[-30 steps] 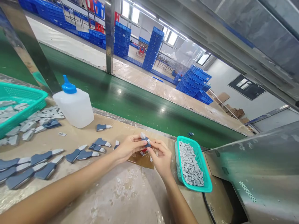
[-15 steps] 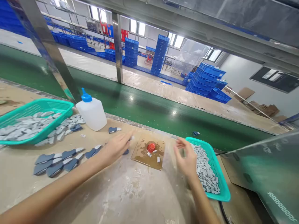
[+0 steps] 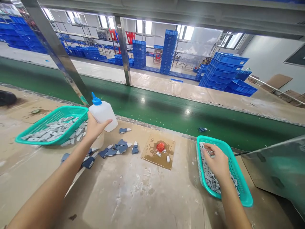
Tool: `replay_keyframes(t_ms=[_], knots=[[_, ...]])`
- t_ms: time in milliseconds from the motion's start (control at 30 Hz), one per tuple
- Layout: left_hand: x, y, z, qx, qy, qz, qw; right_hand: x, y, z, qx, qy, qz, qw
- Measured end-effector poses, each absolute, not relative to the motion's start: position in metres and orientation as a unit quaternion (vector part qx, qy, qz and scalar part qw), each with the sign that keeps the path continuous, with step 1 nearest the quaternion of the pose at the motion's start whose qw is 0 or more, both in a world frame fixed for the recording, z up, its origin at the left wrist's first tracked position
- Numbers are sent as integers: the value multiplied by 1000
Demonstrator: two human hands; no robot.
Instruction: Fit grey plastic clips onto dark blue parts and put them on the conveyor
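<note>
My left hand (image 3: 95, 127) is wrapped round the lower left side of a white squeeze bottle (image 3: 105, 112) with a blue nozzle cap, its thumb across the front. Over the right green basket (image 3: 247, 198), my right hand (image 3: 218, 159) has curved fingers with a gap to the thumb; nothing shows between them. Small grey pieces (image 3: 211, 183) fill that basket. Between the hands lies a wet brown board (image 3: 154, 160) with a round red cap (image 3: 160, 146) and several small white bits (image 3: 168, 158). Dark blue and white pieces (image 3: 121, 146) lie in a cluster nearer my left arm.
Another green basket (image 3: 51, 109) of grey-white pieces stands at the left, with more pieces spilled beside it. A green conveyor belt (image 3: 147, 109) runs behind the table, past metal posts (image 3: 124, 51). Stacked blue crates (image 3: 221, 71) stand beyond. A greenish clear panel (image 3: 278, 165) borders the right.
My left hand has gone from beside the board to the bottle. My right hand has moved right, over the basket. Dark blue pieces now lie bunched closer to the board. The view has shifted.
</note>
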State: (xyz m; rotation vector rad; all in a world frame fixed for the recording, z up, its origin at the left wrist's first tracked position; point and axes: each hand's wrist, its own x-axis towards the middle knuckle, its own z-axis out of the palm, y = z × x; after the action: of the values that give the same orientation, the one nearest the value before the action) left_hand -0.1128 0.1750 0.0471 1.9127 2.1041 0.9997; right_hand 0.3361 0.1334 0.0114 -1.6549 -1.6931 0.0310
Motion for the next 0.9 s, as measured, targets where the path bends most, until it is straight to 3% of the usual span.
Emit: replay_keyframes(t_ms=[100,267,400,733,900], knots=[[-105,178,58,584,738,332,57,338,132,10,-645,-667,6,374],[-80,171,77,776,604,163,-77,337,132,10,-639,-674,3,371],[-64,179,75,859,500,67,-82,335,131,12,-640,-675,27,366],[-37,191,66,908,407,-9,-100,334,130,11,-632,-675,29,380],[-28,189,76,915,383,-52,-114,336,131,8,-657,-678,11,329]])
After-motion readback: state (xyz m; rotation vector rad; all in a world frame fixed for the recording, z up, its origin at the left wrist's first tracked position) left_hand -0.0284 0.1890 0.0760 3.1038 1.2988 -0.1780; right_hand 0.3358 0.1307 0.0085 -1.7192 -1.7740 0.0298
